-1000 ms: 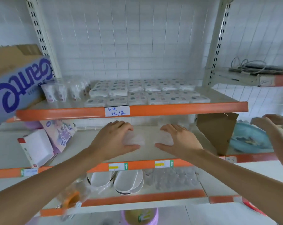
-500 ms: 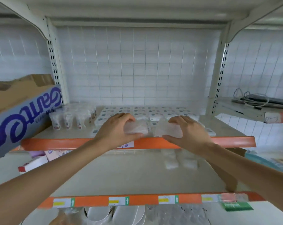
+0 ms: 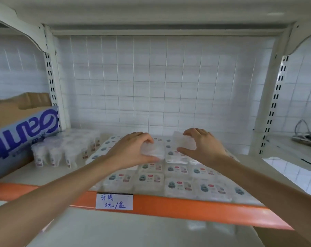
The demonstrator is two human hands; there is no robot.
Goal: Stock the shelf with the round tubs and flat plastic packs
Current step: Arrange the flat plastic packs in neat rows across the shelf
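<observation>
Head view, entries by size.

Back panel (image 3: 151,86): white wire grid over pale tile. It spanned the bay between two slotted uprights (image 3: 52,90).

Shelf (image 3: 195,209): pale deck with an orange front lip, running across the frame.

Cardboard box (image 3: 24,136): blue-and-white printed side. It lay at the shelf's left end, against the left upright.

Flat plastic packs (image 3: 179,187): several rows laid flat, edge to edge. They filled the middle and right of the deck, from the lip back toward the panel.

Round tubs (image 3: 62,152): clear and upright, clustered between the box and the packs. Blur hid their count.

Left hand (image 3: 131,150): above the middle rows, fingers curled over the top and thumb beneath. It gripped the clear left-hand pack (image 3: 158,150) by its left side.

Right hand (image 3: 202,147): just right of the left hand, fingers on the far edge and thumb at the near edge. It pinched the right-hand pack (image 3: 184,144), which was tilted slightly.

The two held packs sat side by side with a narrow gap between them. They were possibly resting on the rows below, but contact could not be told. Both forearms crossed the front lip and covered parts of the front rows.

Price label (image 3: 114,201): white handwritten slip on the orange lip, between the forearms.

Cables (image 3: 308,134): loose coil on the neighbouring shelf, far right.
</observation>
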